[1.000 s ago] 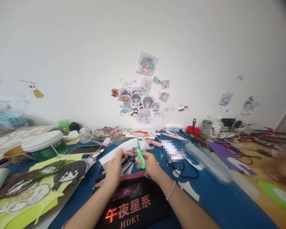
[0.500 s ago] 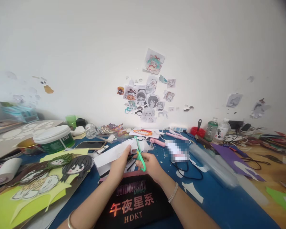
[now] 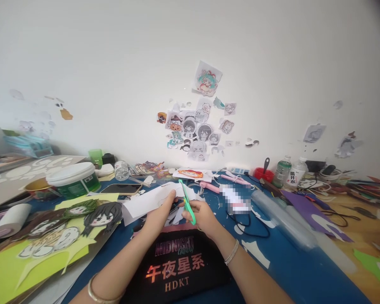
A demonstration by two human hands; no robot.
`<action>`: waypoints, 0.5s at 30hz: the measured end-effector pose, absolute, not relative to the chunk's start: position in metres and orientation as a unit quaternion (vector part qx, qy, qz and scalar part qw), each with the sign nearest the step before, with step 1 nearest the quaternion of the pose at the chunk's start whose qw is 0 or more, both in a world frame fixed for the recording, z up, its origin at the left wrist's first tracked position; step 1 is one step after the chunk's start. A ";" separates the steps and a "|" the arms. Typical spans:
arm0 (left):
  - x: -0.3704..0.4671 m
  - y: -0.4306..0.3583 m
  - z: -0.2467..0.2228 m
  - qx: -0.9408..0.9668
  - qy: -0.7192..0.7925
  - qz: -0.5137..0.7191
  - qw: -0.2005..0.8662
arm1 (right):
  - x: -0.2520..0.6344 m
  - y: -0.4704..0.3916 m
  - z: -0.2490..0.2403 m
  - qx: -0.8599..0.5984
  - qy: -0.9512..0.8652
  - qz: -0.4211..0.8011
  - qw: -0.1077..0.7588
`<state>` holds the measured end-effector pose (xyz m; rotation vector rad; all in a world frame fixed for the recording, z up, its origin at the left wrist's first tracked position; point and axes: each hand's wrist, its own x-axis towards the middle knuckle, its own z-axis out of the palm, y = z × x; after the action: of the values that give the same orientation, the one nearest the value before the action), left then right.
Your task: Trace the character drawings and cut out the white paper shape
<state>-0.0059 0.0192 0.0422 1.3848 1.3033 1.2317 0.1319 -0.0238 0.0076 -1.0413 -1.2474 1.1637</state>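
Observation:
A sheet of white paper (image 3: 145, 203) is pinched in my left hand (image 3: 165, 207), its larger part reaching out to the left. Green scissors (image 3: 188, 207) are held in my right hand (image 3: 202, 216), with fingers at the handle loops and the blades pointing up and away at the paper's right part. Whether the blades are closed on the paper is too small to tell. Below both hands lies a black case (image 3: 177, 270) with pink and orange lettering. Small paper scraps show between my hands.
Yellow sheets with cut-out characters (image 3: 104, 217) lie at the left, near a white-lidded tub (image 3: 71, 175) and a phone (image 3: 122, 188). On the right are a clear plastic roll (image 3: 281, 219), purple paper (image 3: 316, 215), a black cord (image 3: 255, 236) and bottles (image 3: 294, 171).
The white paper has turned and now lies flatter to the left. The scissors and my right hand have shifted slightly right. The view has moved a little.

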 end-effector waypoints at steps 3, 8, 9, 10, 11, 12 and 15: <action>-0.007 0.019 0.042 0.545 0.520 0.491 0.436 | 0.133 -0.023 0.005 -0.432 -0.529 0.485 0.546; -0.007 0.015 0.044 0.541 0.520 0.479 0.455 | 0.134 -0.023 0.007 -0.438 -0.524 0.491 0.541; -0.007 0.014 0.045 0.544 0.518 0.473 0.461 | 0.134 -0.023 0.007 -0.437 -0.524 0.493 0.540; -0.007 0.013 0.046 0.546 0.514 0.472 0.463 | 0.134 -0.024 0.007 -0.436 -0.523 0.495 0.540; -0.007 0.013 0.046 0.546 0.512 0.477 0.460 | 0.134 -0.024 0.007 -0.434 -0.523 0.497 0.540; -0.007 0.013 0.046 0.544 0.512 0.483 0.457 | 0.134 -0.024 0.007 -0.432 -0.524 0.497 0.540; -0.008 0.013 0.047 0.541 0.515 0.488 0.452 | 0.134 -0.023 0.005 -0.430 -0.531 0.492 0.539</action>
<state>-0.0077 0.0131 0.0474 1.3355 1.2732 1.2046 0.1344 -0.0226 0.0049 -1.0227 -1.2631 1.1705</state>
